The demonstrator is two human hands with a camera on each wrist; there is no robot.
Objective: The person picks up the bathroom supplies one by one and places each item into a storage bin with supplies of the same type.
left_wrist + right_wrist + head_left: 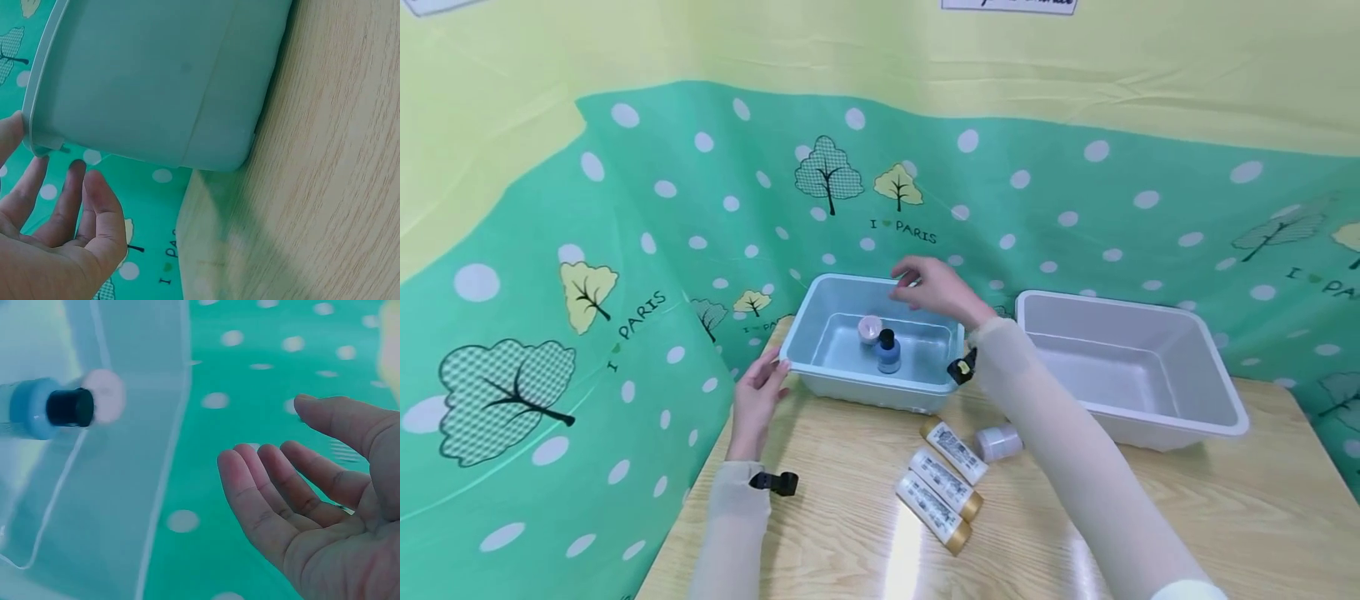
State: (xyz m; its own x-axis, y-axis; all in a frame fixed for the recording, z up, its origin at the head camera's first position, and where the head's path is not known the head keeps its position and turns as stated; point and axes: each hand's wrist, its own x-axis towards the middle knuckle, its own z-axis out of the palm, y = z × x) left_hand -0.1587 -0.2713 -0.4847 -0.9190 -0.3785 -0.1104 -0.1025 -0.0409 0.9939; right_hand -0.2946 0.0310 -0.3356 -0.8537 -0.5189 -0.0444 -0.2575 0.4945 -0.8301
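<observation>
At its front left corner, the light blue bin (850,379) is held by my left hand (756,406); in the left wrist view the thumb and a finger of that hand (62,250) pinch the bin's rim (39,94). My right hand (936,287) hangs over the bin's back right part, fingers relaxed and slightly bent, with nothing in them, as the right wrist view of the hand (312,506) also shows. Inside the bin, a blue bottle with a black cap (888,354) stands beside a small pink jar (870,328).
To the right stands a grey bin (1097,367) with nothing visible inside. Three white tubes with gold caps (942,483) lie on the wooden table (835,500), near a clear-sided jar (998,442) lying on its side. A patterned green cloth (700,217) hangs behind and at left.
</observation>
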